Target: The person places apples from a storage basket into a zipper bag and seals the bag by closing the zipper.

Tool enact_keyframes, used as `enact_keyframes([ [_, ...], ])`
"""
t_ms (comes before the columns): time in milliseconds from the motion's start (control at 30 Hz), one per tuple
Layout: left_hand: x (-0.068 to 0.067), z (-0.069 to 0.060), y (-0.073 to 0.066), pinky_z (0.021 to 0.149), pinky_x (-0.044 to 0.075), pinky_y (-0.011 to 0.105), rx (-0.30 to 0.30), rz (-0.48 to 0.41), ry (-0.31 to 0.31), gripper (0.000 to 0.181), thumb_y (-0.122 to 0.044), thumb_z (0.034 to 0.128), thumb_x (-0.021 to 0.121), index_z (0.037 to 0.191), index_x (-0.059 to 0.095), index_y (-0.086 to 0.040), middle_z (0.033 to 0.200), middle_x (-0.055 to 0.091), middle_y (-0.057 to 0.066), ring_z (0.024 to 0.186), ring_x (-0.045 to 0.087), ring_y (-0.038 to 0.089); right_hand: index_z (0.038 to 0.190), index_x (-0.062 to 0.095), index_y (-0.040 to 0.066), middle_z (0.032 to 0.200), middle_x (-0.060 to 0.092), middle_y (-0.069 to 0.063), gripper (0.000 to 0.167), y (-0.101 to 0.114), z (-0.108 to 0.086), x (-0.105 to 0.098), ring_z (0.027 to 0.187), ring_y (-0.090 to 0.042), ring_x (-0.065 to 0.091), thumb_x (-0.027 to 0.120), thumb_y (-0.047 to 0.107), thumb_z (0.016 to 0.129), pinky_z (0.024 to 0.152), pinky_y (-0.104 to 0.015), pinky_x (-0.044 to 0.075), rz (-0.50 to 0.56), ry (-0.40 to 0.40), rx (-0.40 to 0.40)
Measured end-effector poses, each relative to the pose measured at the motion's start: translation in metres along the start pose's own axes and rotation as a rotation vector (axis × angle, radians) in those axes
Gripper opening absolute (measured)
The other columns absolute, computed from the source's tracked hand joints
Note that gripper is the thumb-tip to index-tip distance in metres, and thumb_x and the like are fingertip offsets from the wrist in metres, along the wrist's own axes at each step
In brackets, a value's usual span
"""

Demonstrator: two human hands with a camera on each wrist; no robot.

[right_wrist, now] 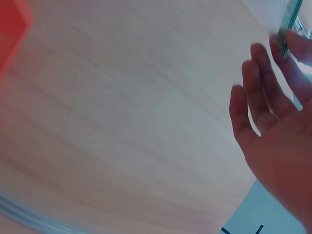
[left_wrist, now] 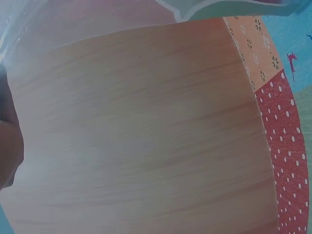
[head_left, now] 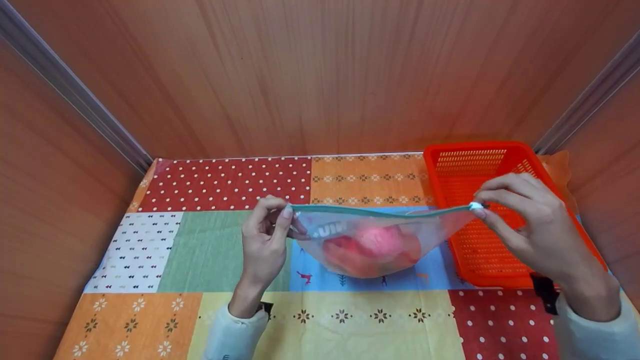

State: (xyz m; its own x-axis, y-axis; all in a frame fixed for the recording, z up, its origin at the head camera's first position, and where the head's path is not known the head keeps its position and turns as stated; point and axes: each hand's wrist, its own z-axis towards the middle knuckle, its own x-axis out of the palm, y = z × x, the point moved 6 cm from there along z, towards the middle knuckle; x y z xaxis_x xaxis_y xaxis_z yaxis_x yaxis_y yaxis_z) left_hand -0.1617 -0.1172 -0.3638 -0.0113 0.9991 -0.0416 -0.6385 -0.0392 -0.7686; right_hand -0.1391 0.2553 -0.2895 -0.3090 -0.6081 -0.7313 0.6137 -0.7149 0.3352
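Observation:
A translucent zip bag (head_left: pixel 320 245) with a green zip edge hangs between both hands, above the patchwork cloth. Pink and red-orange things (head_left: pixel 382 241) lie inside it; their kind is blurred by the plastic. At the bag's left top corner my left hand (head_left: pixel 265 245) pinches the edge between thumb and fingers. My right hand (head_left: pixel 535 220) pinches the other end of the zip, where a small white piece (head_left: pixel 476 206) shows. In the right wrist view, that hand's other fingers (right_wrist: pixel 251 83) are spread away from the green strip. The left wrist view catches only part of the left hand.
An orange-red plastic basket (head_left: pixel 505 272) stands at the right, partly under my right hand. The patchwork cloth (head_left: pixel 215 260) covers the table. Wood-grain panels (head_left: pixel 310 75) rise at the back and both sides.

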Motion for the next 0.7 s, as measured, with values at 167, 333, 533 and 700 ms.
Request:
enact_keyframes([
  [167,0.000,-0.008,0.008,0.061,0.064,0.030,-0.049,-0.053,0.066,0.009,0.014,0.1001,0.058,0.107,0.057,0.009,0.081,0.064,0.020,0.072,0.072,0.012,0.101,0.080,0.009,0.105,0.071,0.001,0.037,-0.001,-0.008,0.004,0.101,-0.003,0.056,0.088,-0.012,0.073,0.089,-0.005,0.043,0.067,0.093,0.013],
  [333,-0.001,-0.015,0.015,0.062,0.064,0.030,-0.093,-0.059,0.100,0.011,0.015,0.0990,0.059,0.108,0.058,0.008,0.082,0.065,0.018,0.072,0.072,0.011,0.100,0.079,0.015,0.105,0.071,0.007,0.036,-0.001,-0.015,0.014,0.099,-0.004,0.058,0.087,-0.010,0.075,0.087,-0.004,0.047,0.123,0.173,0.009],
  [533,-0.002,-0.022,0.025,0.062,0.064,0.029,-0.155,-0.067,0.136,0.009,0.014,0.0998,0.058,0.107,0.058,0.009,0.082,0.064,0.019,0.071,0.072,0.010,0.100,0.076,0.028,0.110,0.069,0.013,0.037,-0.004,-0.024,0.028,0.101,-0.004,0.060,0.086,-0.002,0.082,0.089,-0.010,0.052,0.187,0.304,0.044],
  [700,-0.002,-0.029,0.035,0.061,0.064,0.029,-0.226,-0.081,0.174,0.005,0.011,0.1013,0.058,0.106,0.058,0.010,0.082,0.063,0.020,0.068,0.070,0.009,0.101,0.072,0.036,0.111,0.067,0.017,0.034,-0.006,-0.034,0.043,0.102,-0.005,0.060,0.084,0.007,0.089,0.085,-0.023,0.058,0.237,0.454,0.056],
])
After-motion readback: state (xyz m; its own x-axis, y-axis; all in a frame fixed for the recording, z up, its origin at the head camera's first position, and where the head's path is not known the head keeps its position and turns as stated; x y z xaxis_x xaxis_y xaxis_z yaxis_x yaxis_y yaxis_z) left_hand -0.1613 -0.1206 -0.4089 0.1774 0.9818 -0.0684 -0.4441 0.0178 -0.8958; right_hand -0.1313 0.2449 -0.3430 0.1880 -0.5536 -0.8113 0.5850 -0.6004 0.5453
